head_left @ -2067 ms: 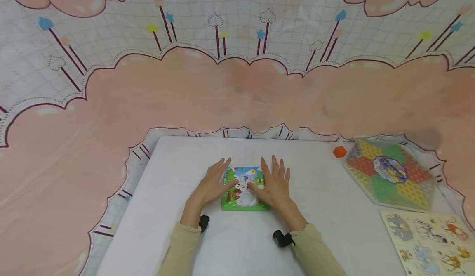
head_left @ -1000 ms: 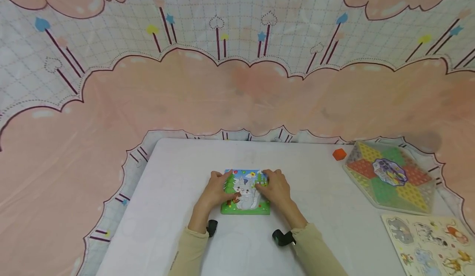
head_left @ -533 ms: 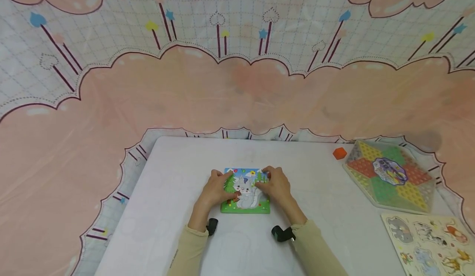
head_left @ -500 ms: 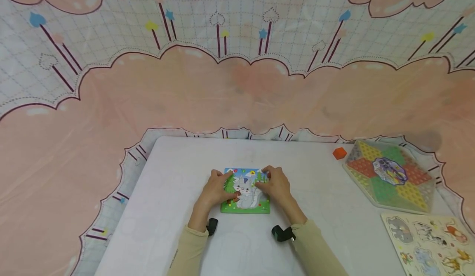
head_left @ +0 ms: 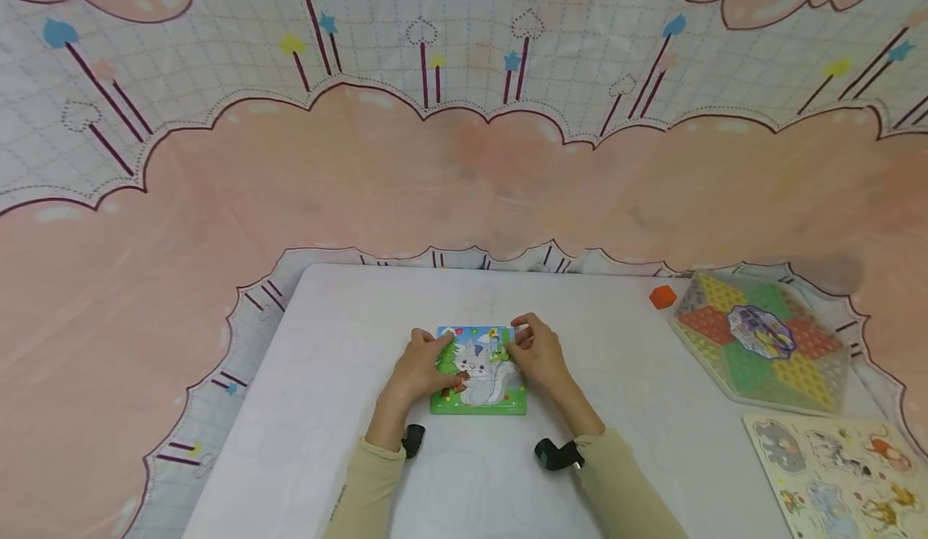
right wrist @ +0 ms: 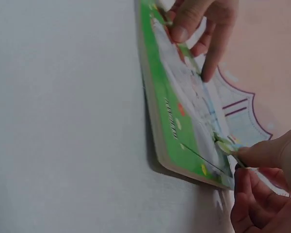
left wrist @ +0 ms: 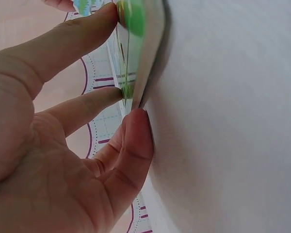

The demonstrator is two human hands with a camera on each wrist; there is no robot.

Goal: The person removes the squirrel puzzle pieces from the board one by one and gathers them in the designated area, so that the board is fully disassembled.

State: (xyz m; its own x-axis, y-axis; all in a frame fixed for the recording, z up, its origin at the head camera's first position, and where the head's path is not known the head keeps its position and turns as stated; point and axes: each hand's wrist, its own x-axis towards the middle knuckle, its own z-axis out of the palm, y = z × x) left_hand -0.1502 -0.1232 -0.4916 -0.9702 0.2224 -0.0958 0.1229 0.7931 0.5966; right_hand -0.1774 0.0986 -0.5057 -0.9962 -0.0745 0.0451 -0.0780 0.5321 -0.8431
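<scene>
A square jigsaw puzzle (head_left: 478, 394) with a grey-white cartoon animal and a green border lies on the white table. My left hand (head_left: 413, 371) holds its left side; in the left wrist view, the thumb and a finger touch the picture face (left wrist: 134, 19) while other fingers curl at the edge. At the upper right corner, my right hand (head_left: 540, 359) pinches a puzzle piece (right wrist: 227, 147) between thumb and fingers. That piece is tilted up from the board, and a pale area shows beside it. The fingers partly hide the piece.
An orange block (head_left: 663, 297) sits near the table's back edge. To its right lies a hexagonal case (head_left: 750, 383) with coloured triangles. A wooden animal puzzle board (head_left: 815, 474) is at the front right. A patterned cloth (head_left: 464, 192) hangs behind the table (head_left: 348, 305).
Both hands were spread over the puzzle, then closed in on its sides. Since half a second ago, my right hand has lifted the upper right piece and shifted slightly up. The left hand stayed put.
</scene>
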